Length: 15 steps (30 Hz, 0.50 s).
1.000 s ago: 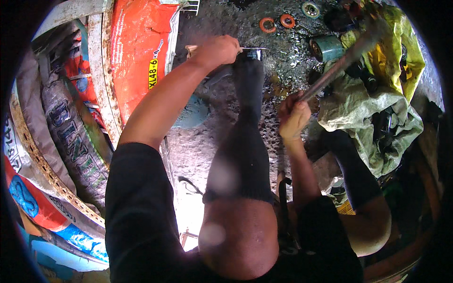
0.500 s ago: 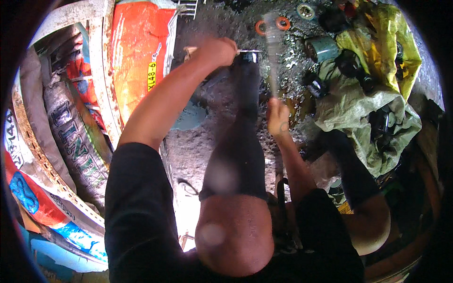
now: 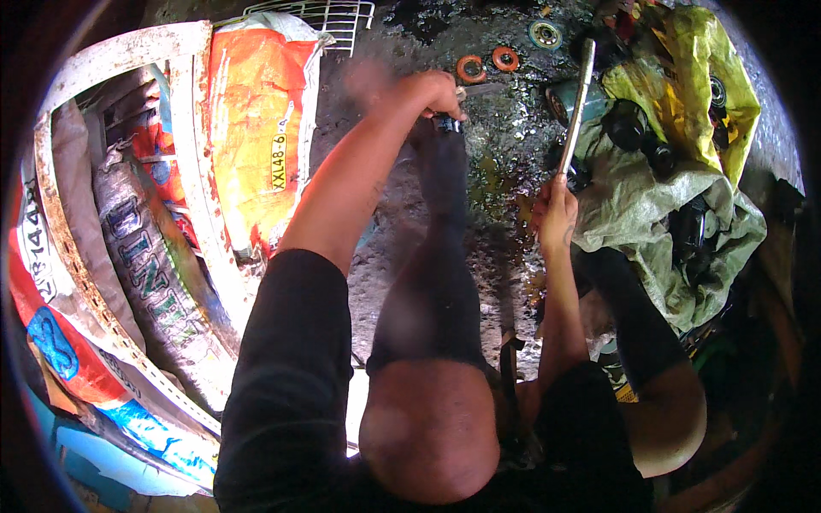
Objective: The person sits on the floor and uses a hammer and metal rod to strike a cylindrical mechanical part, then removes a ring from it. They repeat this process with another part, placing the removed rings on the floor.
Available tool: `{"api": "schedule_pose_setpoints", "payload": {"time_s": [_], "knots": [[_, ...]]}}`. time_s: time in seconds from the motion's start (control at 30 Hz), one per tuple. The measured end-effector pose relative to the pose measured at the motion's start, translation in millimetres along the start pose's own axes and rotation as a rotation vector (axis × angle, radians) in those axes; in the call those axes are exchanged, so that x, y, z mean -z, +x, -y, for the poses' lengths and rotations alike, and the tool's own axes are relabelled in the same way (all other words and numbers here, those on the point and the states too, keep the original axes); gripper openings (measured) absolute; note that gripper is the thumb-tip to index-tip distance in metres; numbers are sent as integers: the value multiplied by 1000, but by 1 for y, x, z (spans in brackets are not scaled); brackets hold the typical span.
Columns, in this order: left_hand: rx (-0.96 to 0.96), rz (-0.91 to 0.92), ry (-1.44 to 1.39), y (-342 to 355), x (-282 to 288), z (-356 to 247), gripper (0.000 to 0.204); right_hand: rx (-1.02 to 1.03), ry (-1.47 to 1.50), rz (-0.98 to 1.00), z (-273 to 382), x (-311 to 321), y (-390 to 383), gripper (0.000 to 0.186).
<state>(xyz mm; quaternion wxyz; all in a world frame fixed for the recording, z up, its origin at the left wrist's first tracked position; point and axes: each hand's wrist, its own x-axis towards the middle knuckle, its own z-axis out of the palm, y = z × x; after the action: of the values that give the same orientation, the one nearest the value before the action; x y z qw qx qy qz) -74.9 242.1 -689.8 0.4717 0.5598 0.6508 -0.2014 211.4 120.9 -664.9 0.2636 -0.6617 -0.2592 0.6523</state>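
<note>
My right hand [image 3: 556,209] is closed around the lower end of a long, pale metal bar [image 3: 578,107], which points up and away, leaning slightly right. Over by the toe end of my outstretched dark-covered leg [image 3: 440,222], my left hand [image 3: 438,92] is closed, fingers bent down. Something small and light-coloured [image 3: 461,92] shows at its fingertips, but its kind is hidden. Just below those fingers a bluish-white patch [image 3: 447,125] catches the light at the end of the leg.
Two orange rings [image 3: 470,69] and a pale-rimmed wheel [image 3: 546,34] lie on the dirty, scrap-strewn ground. Black parts rest on greenish-yellow sacks [image 3: 676,218] to the right. Leftward stand an orange sack [image 3: 256,128] and a rusty white frame [image 3: 192,128]; a white wire rack [image 3: 346,21] lies beyond.
My right hand has moved right with the bar, away from my left hand. My left hand has shifted slightly right; the thin rod projecting from it before no longer shows. The view has shifted a little.
</note>
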Motion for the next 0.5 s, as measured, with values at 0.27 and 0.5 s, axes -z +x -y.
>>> {"api": "schedule_pose_setpoints", "payload": {"time_s": [0.27, 0.5], "knots": [[-229, 27, -88, -2, -9, 37, 51, 31, -21, 75, -11, -1, 7, 48], [-267, 64, -144, -9, -8, 55, 49, -75, 23, 80, -8, -5, -6, 48]]}}
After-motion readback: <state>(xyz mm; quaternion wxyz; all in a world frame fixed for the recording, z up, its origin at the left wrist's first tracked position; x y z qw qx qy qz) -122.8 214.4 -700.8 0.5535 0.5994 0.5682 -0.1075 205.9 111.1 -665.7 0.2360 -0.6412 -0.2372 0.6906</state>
